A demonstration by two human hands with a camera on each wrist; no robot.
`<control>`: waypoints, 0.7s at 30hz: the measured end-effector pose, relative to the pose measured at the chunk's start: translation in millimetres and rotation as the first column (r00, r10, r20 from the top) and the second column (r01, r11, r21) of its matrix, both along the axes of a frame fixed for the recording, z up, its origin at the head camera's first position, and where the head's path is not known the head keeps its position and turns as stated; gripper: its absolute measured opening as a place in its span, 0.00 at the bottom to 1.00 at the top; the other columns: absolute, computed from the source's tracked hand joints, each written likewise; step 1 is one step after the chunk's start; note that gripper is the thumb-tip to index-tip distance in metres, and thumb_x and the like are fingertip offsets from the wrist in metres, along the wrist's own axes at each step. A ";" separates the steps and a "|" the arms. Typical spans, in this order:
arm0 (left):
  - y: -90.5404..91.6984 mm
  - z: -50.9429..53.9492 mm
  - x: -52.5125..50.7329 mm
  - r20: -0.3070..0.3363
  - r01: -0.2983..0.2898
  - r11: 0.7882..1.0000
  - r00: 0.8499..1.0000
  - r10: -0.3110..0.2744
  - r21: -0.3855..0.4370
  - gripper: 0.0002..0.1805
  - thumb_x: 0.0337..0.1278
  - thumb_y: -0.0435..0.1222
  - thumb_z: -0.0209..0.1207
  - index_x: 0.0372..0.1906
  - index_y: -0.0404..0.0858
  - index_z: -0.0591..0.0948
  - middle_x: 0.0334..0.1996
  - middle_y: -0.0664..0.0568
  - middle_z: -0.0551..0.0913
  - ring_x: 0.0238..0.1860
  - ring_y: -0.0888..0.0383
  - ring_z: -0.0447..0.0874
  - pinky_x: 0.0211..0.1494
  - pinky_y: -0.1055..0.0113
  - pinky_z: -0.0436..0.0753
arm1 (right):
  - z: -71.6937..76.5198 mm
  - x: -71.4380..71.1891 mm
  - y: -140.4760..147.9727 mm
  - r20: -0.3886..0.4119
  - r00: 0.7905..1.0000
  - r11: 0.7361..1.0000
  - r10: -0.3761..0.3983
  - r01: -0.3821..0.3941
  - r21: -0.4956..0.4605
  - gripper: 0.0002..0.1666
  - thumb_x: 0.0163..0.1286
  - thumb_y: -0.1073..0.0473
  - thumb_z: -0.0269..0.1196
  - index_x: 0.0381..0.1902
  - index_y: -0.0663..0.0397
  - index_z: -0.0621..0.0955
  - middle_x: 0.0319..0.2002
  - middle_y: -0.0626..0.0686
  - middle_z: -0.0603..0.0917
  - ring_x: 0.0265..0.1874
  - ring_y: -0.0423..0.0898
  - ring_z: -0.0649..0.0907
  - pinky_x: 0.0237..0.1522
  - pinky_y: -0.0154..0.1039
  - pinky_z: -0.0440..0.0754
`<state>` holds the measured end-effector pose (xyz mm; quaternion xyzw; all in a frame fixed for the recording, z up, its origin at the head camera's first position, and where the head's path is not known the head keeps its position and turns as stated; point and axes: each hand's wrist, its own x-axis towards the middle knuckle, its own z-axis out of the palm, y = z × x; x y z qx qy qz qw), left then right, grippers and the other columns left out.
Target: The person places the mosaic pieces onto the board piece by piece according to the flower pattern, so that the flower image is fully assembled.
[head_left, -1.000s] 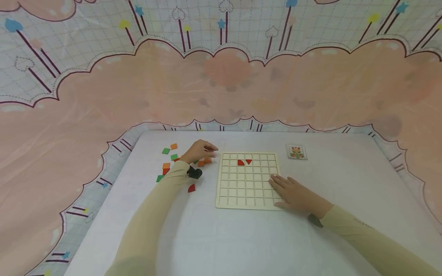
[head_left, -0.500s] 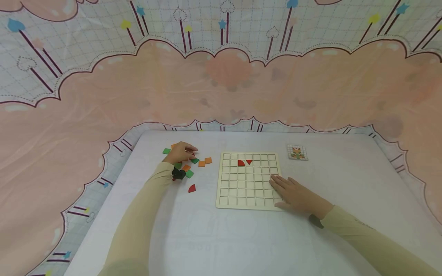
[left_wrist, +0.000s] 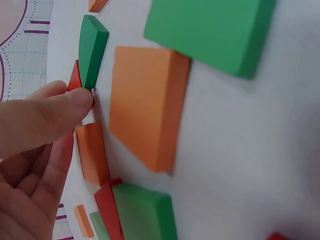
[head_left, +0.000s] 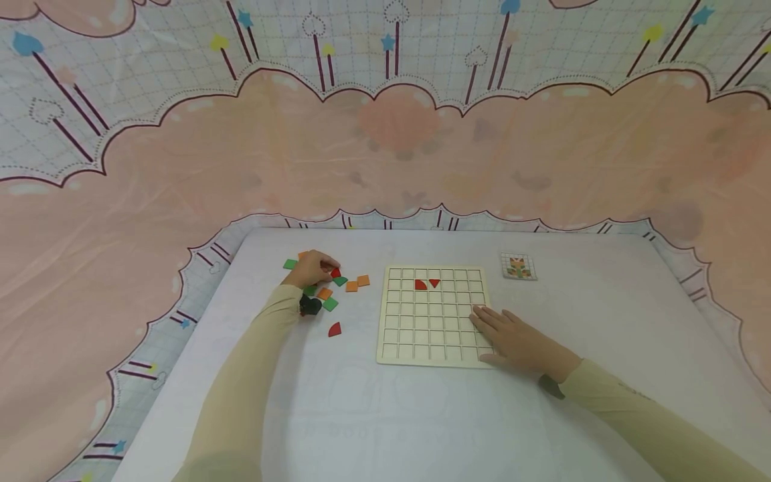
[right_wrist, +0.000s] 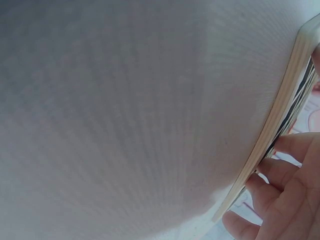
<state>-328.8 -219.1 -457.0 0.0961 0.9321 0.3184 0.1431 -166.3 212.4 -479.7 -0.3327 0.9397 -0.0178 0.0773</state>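
My left hand [head_left: 312, 268] is among the loose tiles left of the board. Its thumb and a fingertip close on a red tile [head_left: 335, 273], partly hidden beside a green tile [left_wrist: 93, 52] in the left wrist view. The tile's full shape cannot be made out. With fingers extended, my right hand [head_left: 521, 343] rests on the right edge of the cream grid board [head_left: 415, 338]. On that board lie a red quarter-round tile [head_left: 420, 285] and a red triangular tile [head_left: 434, 283]. The right wrist view shows the fingers along the board's edge.
Several orange and green tiles surround the left hand, among them an orange square [head_left: 363, 280] and a green one [head_left: 330, 304]. Nearer lies a red quarter-round piece [head_left: 334, 329]. A small pattern card [head_left: 518, 266] sits beyond the board's right side on the white table [head_left: 361, 422].
My left hand has moved left from beside the board into the tiles, and its fingers have come together at the red tile. The right hand has stayed on the board.
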 end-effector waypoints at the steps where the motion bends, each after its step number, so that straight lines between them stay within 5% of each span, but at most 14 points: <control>1: 0.8 0.2 -0.3 0.003 -0.002 1.000 1.000 0.002 -0.003 0.18 0.52 0.22 0.59 0.50 0.31 0.82 0.48 0.38 0.81 0.44 0.50 0.74 0.49 0.61 0.77 | 0.2 0.1 0.0 0.002 1.000 1.000 0.000 0.000 -0.004 0.43 0.69 0.37 0.49 0.72 0.57 0.56 0.73 0.57 0.55 0.72 0.55 0.57 0.69 0.57 0.58; 9: 9.3 -0.3 -6.8 0.063 -0.052 0.999 0.997 0.051 0.016 0.18 0.54 0.24 0.57 0.51 0.35 0.81 0.51 0.41 0.79 0.47 0.50 0.72 0.53 0.61 0.76 | 1.3 1.1 0.4 -0.006 1.000 1.000 0.004 -0.004 -0.010 0.43 0.69 0.37 0.50 0.72 0.57 0.56 0.73 0.57 0.55 0.72 0.55 0.57 0.69 0.57 0.58; 14: 13.0 -1.1 -13.4 0.057 -0.046 0.999 0.997 0.044 0.022 0.18 0.52 0.23 0.59 0.50 0.34 0.82 0.48 0.42 0.80 0.45 0.51 0.74 0.49 0.65 0.76 | 0.3 1.2 1.3 -0.011 1.000 1.000 0.001 -0.001 -0.004 0.44 0.69 0.36 0.49 0.72 0.57 0.56 0.73 0.57 0.55 0.72 0.55 0.57 0.69 0.57 0.58; 21: 18.3 2.5 -14.0 0.046 -0.039 0.999 0.998 0.038 0.022 0.18 0.52 0.24 0.59 0.51 0.33 0.81 0.49 0.40 0.80 0.47 0.50 0.75 0.57 0.59 0.76 | 1.6 1.0 0.2 0.007 1.000 1.000 -0.011 0.011 0.000 0.44 0.69 0.36 0.48 0.73 0.56 0.55 0.74 0.57 0.55 0.73 0.55 0.56 0.69 0.57 0.57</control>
